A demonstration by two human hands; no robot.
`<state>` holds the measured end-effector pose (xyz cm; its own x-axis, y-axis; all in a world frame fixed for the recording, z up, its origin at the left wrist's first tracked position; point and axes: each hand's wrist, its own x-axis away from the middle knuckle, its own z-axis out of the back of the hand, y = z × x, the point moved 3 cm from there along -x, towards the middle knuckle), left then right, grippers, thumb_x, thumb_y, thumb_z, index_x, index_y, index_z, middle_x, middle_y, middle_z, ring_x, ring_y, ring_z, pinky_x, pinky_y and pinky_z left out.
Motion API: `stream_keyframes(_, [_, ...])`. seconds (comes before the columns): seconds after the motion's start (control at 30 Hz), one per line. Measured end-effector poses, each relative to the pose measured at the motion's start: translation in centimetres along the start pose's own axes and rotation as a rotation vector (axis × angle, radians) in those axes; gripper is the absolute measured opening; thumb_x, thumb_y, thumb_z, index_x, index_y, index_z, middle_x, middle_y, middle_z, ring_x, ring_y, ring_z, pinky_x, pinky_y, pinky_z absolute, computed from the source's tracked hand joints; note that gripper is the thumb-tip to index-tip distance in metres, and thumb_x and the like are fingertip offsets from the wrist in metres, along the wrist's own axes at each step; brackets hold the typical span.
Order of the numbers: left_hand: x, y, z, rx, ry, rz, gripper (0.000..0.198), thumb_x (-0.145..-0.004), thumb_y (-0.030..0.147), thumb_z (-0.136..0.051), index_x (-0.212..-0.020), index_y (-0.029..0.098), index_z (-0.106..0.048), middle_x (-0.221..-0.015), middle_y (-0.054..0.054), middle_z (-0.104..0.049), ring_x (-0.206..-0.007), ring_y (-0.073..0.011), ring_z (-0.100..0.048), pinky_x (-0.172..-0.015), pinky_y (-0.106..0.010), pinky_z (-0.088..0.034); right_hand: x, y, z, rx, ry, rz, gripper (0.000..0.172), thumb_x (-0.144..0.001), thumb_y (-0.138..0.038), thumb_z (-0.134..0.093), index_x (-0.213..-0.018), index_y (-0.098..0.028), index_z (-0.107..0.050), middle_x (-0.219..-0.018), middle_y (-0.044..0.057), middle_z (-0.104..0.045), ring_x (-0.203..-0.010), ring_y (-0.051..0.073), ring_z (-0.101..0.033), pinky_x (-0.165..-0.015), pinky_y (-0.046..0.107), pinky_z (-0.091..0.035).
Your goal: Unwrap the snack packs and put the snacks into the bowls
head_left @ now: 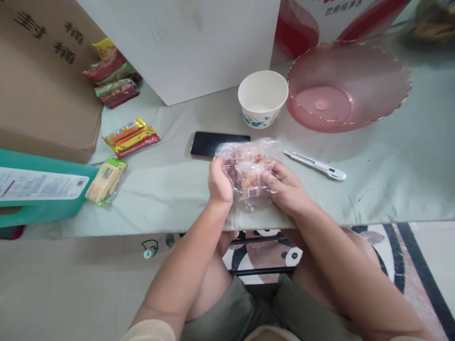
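Observation:
Several small snacks in clear plastic wrappers (250, 182) are held between my two hands, just above the table's front edge. My left hand (220, 181) is curled around the left side of the bunch. From the right, my right hand (286, 187) pinches the nearest wrapped snack with thumb and fingers. Partly covered by the wrappers, a black phone (216, 143) lies behind my left hand. A white utility knife (316, 166) rests to the right of my right hand. Beyond the hands stands a white paper cup (262, 102) with blue leaf prints; its visible inside holds nothing.
A pink ribbed bowl (348, 99) with a gold rim stands at back right. Packaged snack bundles (131, 137) and a pack of biscuits (106, 181) lie left. Boxes, including a large white box (199, 42) and a cardboard box (46, 85), border the back and left.

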<state>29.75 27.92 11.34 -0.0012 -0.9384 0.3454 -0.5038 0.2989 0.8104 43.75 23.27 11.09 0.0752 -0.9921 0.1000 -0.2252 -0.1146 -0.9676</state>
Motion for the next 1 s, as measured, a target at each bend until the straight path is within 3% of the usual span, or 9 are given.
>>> stream_keyframes(0.07, [-0.3, 0.5, 0.5, 0.029, 0.058, -0.013, 0.036, -0.086, 0.049, -0.051, -0.098, 0.020, -0.068, -0.076, -0.004, -0.065, -0.071, -0.0207, -0.064, -0.061, -0.030, -0.047, 0.0, 0.3, -0.1, -0.066, 0.003, -0.064, 0.044, -0.082, -0.066, -0.073, -0.101, -0.026, -0.067, -0.102, 0.003, -0.068, -0.088, 0.018, -0.064, -0.082, 0.034, -0.056])
stream_keyframes(0.17, [0.0, 1.4, 0.2, 0.052, -0.049, 0.116, 0.036, -0.085, 0.047, -0.050, -0.094, 0.018, -0.070, -0.067, -0.003, -0.059, -0.052, -0.0147, -0.048, -0.049, -0.027, -0.036, 0.2, 0.4, -0.2, -0.207, -0.018, -0.134, 0.045, -0.078, -0.064, -0.078, -0.100, -0.027, -0.065, -0.093, 0.000, -0.066, -0.078, 0.016, -0.063, -0.074, 0.031, -0.056])
stream_keyframes(0.27, [0.7, 2.5, -0.5, 0.095, -0.164, 0.276, 0.034, -0.087, 0.043, -0.047, -0.088, 0.017, -0.070, -0.063, -0.002, -0.051, -0.048, -0.0127, -0.041, -0.045, -0.026, -0.030, 0.3, 0.2, 0.0, -0.308, 0.018, -0.156, 0.046, -0.072, -0.061, -0.084, -0.098, -0.028, -0.064, -0.087, -0.002, -0.065, -0.071, 0.014, -0.062, -0.068, 0.030, -0.056])
stream_keyframes(0.33, [1.0, 3.2, -0.5, 0.131, -0.186, 0.296, 0.034, -0.092, 0.041, -0.045, -0.089, 0.018, -0.070, -0.062, -0.001, -0.046, -0.049, -0.0127, -0.038, -0.044, -0.026, -0.030, 0.3, 0.2, 0.3, -0.322, 0.065, -0.162, 0.048, -0.070, -0.061, -0.085, -0.098, -0.028, -0.063, -0.087, -0.002, -0.066, -0.070, 0.015, -0.062, -0.066, 0.030, -0.056])
stream_keyframes(0.47, [0.5, 4.4, 0.9, 0.202, -0.134, 0.107, 0.028, -0.099, 0.032, -0.045, -0.102, 0.022, -0.071, -0.062, 0.002, -0.040, -0.050, -0.0108, -0.034, -0.047, -0.025, -0.034, 0.2, 0.4, 0.7, -0.253, 0.099, -0.125, 0.049, -0.072, -0.066, -0.080, -0.098, -0.029, -0.062, -0.092, 0.001, -0.068, -0.074, 0.018, -0.064, -0.067, 0.033, -0.057])
stream_keyframes(0.57, [-0.2, 4.8, 2.3, 0.238, -0.083, -0.020, 0.025, -0.101, 0.031, -0.047, -0.098, 0.025, -0.071, -0.061, 0.003, -0.040, -0.049, -0.0091, -0.033, -0.050, -0.023, -0.036, 0.0, 0.6, 0.7, -0.190, 0.122, -0.050, 0.048, -0.076, -0.069, -0.075, -0.098, -0.030, -0.060, -0.091, 0.001, -0.068, -0.076, 0.019, -0.065, -0.069, 0.035, -0.058])
stream_keyframes(0.67, [-0.7, 5.1, 3.0, 0.293, -0.077, -0.073, 0.027, -0.101, 0.028, -0.046, -0.091, 0.024, -0.071, -0.059, 0.003, -0.039, -0.048, -0.0087, -0.032, -0.048, -0.022, -0.036, 0.2, 0.3, 1.0, -0.140, 0.226, 0.029, 0.045, -0.078, -0.069, -0.073, -0.098, -0.030, -0.061, -0.090, 0.001, -0.068, -0.078, 0.020, -0.066, -0.071, 0.036, -0.059])
stream_keyframes(0.77, [-0.7, 5.3, 2.9, 0.373, -0.102, -0.041, 0.031, -0.101, 0.025, -0.043, -0.088, 0.021, -0.071, -0.058, 0.003, -0.039, -0.047, -0.0090, -0.031, -0.046, -0.022, -0.034, 0.4, -1.5, 2.0, -0.037, 0.278, 0.085, 0.041, -0.082, -0.066, -0.072, -0.100, -0.030, -0.064, -0.098, 0.002, -0.070, -0.088, 0.020, -0.068, -0.079, 0.036, -0.059])
stream_keyframes(1.0, [-0.2, 5.3, 1.5, 0.427, -0.108, 0.099, 0.035, -0.100, 0.025, -0.038, -0.088, 0.018, -0.071, -0.057, 0.002, -0.040, -0.046, -0.0093, -0.032, -0.043, -0.022, -0.032, -2.6, -9.3, 6.4, 0.243, 0.219, 0.242, 0.043, -0.088, -0.059, -0.070, -0.120, -0.031, -0.062, -0.105, 0.005, -0.071, -0.104, 0.024, -0.070, -0.084, 0.038, -0.060])
